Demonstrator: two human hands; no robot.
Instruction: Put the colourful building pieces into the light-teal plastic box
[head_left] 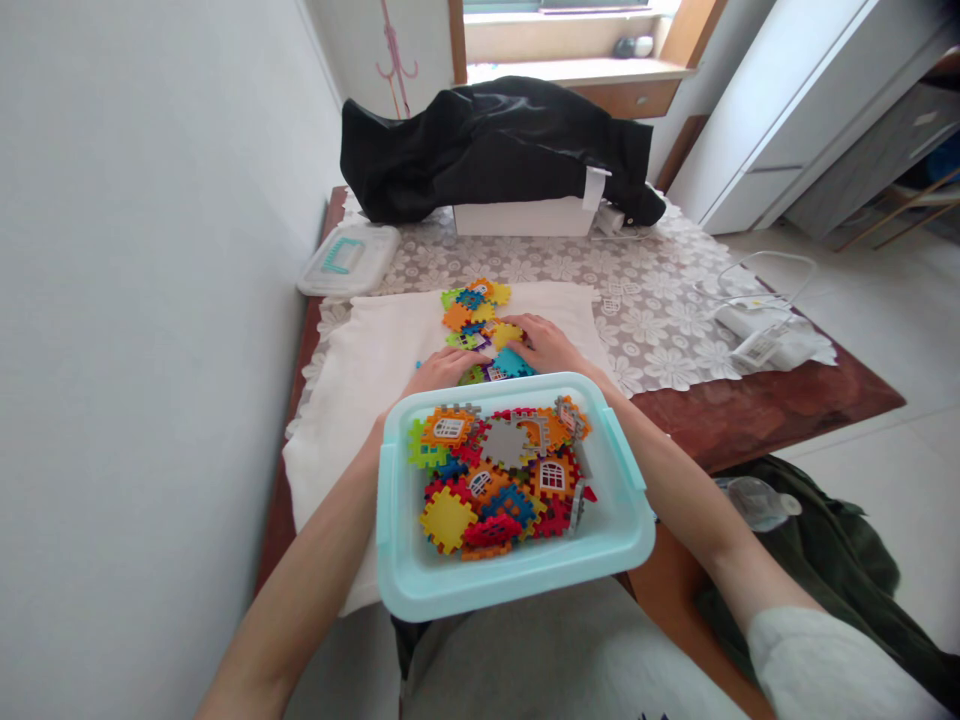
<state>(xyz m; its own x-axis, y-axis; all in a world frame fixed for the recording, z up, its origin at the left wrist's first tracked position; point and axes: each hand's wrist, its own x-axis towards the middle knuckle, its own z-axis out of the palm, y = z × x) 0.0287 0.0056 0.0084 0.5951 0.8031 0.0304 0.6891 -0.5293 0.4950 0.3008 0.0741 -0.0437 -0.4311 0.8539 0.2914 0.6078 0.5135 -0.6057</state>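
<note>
Toothed plastic building tiles in yellow, orange, blue and green lie in a pile on the white cloth. My right hand curls its fingers and thumb around the edge of a yellow tile on the right of the pile. To the left, my left hand lies low with fingers stretched against the tiles; its fingertips are partly hidden among them. A light blue tile lies between the hands. Nearer to me, a pale turquoise tub holds several more tiles, some with window shapes.
A clear lid with a turquoise handle lies at the back left. Black fabric covers a white box at the back. A patterned lace tablecloth covers the table. A white item with a cable lies on the right.
</note>
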